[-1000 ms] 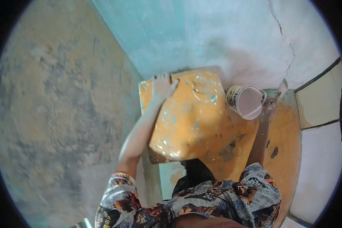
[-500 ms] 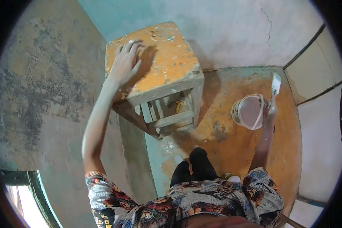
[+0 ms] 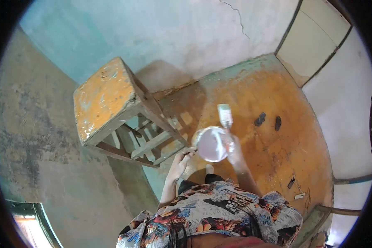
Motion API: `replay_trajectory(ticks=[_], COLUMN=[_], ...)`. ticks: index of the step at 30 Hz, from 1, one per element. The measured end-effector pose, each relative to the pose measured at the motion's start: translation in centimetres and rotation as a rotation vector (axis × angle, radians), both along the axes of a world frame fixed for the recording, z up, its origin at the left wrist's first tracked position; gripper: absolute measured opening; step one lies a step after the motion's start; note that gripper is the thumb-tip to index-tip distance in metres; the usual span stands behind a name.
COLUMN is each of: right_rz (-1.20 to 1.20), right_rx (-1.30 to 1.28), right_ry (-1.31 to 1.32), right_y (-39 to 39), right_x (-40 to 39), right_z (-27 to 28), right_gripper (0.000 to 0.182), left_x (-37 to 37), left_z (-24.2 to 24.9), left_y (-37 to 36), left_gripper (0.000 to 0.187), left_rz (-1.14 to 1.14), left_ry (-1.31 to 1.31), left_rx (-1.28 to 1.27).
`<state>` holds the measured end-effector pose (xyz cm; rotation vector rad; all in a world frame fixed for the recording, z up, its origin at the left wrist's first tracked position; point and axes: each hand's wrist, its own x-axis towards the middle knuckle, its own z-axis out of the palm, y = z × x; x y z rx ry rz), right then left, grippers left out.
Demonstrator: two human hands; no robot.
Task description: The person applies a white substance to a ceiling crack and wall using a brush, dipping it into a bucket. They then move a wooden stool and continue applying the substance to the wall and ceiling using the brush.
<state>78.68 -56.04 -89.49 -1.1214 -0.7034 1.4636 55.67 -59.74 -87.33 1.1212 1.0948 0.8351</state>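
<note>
My right hand (image 3: 235,151) is closed around the handle of a small white paint bucket (image 3: 210,144) and also grips a paintbrush (image 3: 225,115), whose pale bristles point up and away from me. My left hand (image 3: 181,160) has its fingers spread at the bucket's lower left side, touching or nearly touching it. The bucket's inside looks pale pink. A paint-spattered orange wooden stool (image 3: 105,97) stands to the left against the wall corner, apart from both hands.
The floor (image 3: 277,157) is worn orange. A pair of dark slippers (image 3: 268,120) lies to the right. A pale door (image 3: 314,41) is at the upper right. Small items and a cable (image 3: 297,190) lie at the lower right. A window (image 3: 25,223) shows at the lower left.
My left hand has left the stool top and come down to the bucket. My right hand brought the bucket and brush toward my middle. The stool now stands further left.
</note>
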Motion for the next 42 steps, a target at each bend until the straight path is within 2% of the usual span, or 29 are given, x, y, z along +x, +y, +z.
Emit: replay_trajectory(ticks=[2, 3, 5, 6, 7, 8, 10, 11, 12, 14, 17, 20, 24, 25, 26, 28, 29, 30, 32, 36, 40, 41, 42], right_rz=[0.082, 0.061, 0.146, 0.257, 0.149, 0.342, 0.363, 0.494, 0.553, 0.474, 0.381, 0.631, 0.578, 0.587, 0.623, 0.618, 0.532, 0.546, 0.582, 0.402, 0.525, 0.545, 0.485], right_rx=[-0.008, 0.065, 0.03, -0.107, -0.051, -0.113, 0.06, 0.043, 0.026, 0.18, 0.358, 0.275, 0.347, 0.297, 0.187, 0.159, 0.221, 0.189, 0.086, 0.22, 0.364, 0.306, 0.363], right_ry=[-0.032, -0.136, -0.136, -0.023, 0.027, 0.023, 0.062, -0.117, -0.152, -0.178, -0.312, -0.447, -0.405, -0.414, -0.455, -0.417, -0.416, -0.46, -0.467, -0.173, -0.298, -0.225, -0.235], right_y=[-1.3, -1.7, -1.7, -2.0, -2.4, -2.1, -1.7, -1.4, -1.0, -0.5, 0.3, -0.2, -1.0, -1.1, -1.2, -1.2, -1.5, -1.4, -1.1, -1.1, -0.2, -0.3, -0.6], right_x=[-1.4, -2.5, -3.3, -3.5, -4.3, -3.5, -3.7, -3.0, -2.5, -2.8, -2.7, -2.2, -2.5, -2.3, -1.9, -0.9, -0.8, 0.0, 1.7, 2.5, 0.1, -0.5, -1.5], right_z=[-0.5, -0.4, -0.6, -1.0, 2.1, 1.6, 1.5, 1.9, 3.1, 1.3, 0.7, 0.8, -0.4, -0.2, 0.7, 1.3, 0.0, 0.0, -0.2, -2.8, -6.7, -5.1, -4.6], right_gripper=[0.042, 0.045, 0.048, 0.05, 0.051, 0.052, 0.047, 0.042, 0.039, 0.041, 0.041, 0.042, 0.046, 0.046, 0.044, 0.042, 0.041, 0.042, 0.042, 0.038, 0.04, 0.04, 0.037], left_x=[2.1, 2.8, 4.3, 4.7, 5.0, 5.5, 6.7, 6.7, 7.0, 7.1, 7.6, 6.8, 6.7, 6.3, 5.8, 6.3, 7.0, 7.1, 8.3, 10.1, 9.4, 9.1, 8.2], left_z=[-1.1, -1.8, -3.1, -4.1, -5.9, -5.9, -5.9, -5.8, -5.5, -5.1, -5.5, -6.5, -6.7, -7.4, -8.9, -9.3, -7.7, -7.0, -4.8, -3.4, -4.4, -3.9, -3.7], left_y=[-0.5, -0.6, 0.2, -0.4, -0.5, -0.5, 0.5, 0.8, 0.5, 0.6, 0.4, -0.1, -0.3, -0.7, -0.8, -0.6, -0.3, 0.0, 0.6, 0.1, -0.3, 0.2, 0.3], left_gripper=[0.036, 0.045, 0.047, 0.048, 0.052, 0.053, 0.055, 0.057, 0.048, 0.049, 0.051, 0.048, 0.045, 0.043, 0.042, 0.041, 0.041, 0.041, 0.041, 0.048, 0.054, 0.054, 0.055], left_rz=[0.072, 0.081, 0.154, 0.194, 0.27, 0.317, 0.408, 0.335, 0.322, 0.335, 0.412, 0.32, 0.374, 0.39, 0.281, 0.337, 0.278, 0.217, 0.252, 0.176, 0.289, 0.317, 0.322], left_ry=[-0.089, -0.096, -0.083, -0.071, -0.069, -0.195, -0.454, -0.527, -0.671, -0.707, -0.744, -0.711, -0.659, -0.672, -0.741, -0.706, -0.69, -0.713, -0.614, -0.479, -0.406, -0.367, -0.299], left_rx=[-0.123, -0.209, -0.191, -0.202, -0.2, -0.234, -0.288, -0.309, -0.28, -0.351, -0.326, -0.299, -0.384, -0.446, -0.397, -0.428, -0.379, -0.35, -0.307, -0.3, -0.287, -0.275, -0.261])
